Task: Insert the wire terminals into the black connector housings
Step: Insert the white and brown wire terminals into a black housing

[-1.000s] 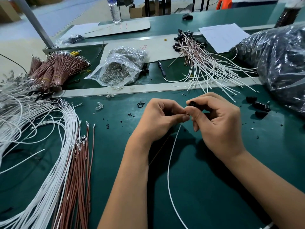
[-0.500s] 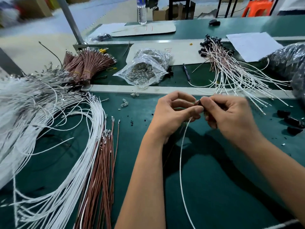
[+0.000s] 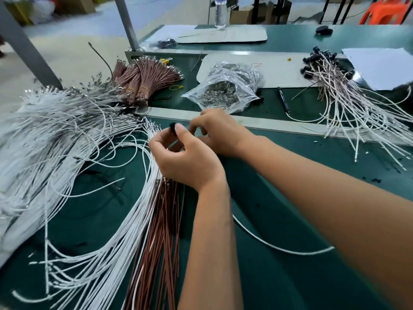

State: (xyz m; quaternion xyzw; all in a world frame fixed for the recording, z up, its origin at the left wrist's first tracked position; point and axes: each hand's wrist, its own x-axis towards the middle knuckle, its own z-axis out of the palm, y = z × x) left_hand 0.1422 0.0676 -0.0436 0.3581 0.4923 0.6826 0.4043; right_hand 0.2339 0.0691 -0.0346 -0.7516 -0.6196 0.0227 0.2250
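Near the centre of the frame, slightly left, the left hand (image 3: pixel 185 162) is raised over the green table (image 3: pixel 312 276) with its fingers curled, and its thumb and forefinger pinch a small black connector housing (image 3: pixel 172 127) at their tips. Just behind it and to the right, the right hand (image 3: pixel 220 134) reaches in across the frame with its fingers bent toward the left hand's fingertips; the picture is too blurred there to tell whether it grasps anything. A single white wire (image 3: pixel 281 248) curves out from under the right forearm across the lower centre of the table and ends loose toward the right. Directly below the left hand lies a bundle of brown wires (image 3: pixel 161 242) running down to the bottom edge, and beside it a big fan of white wires (image 3: pixel 73 153) fills the left half of the frame, their metal terminals pointing toward the hands. In the upper left of the table sit tied bunches of brown wires (image 3: pixel 143 79). A clear plastic bag of small metal parts (image 3: pixel 225 90) lies above the hands, past a pale strip that crosses the table. In the upper right is a heap of finished wires (image 3: pixel 348 108) with black housings already on their far ends, next to a white sheet of paper (image 3: pixel 380 66). A clear bottle (image 3: pixel 220 12) stands at the top centre.
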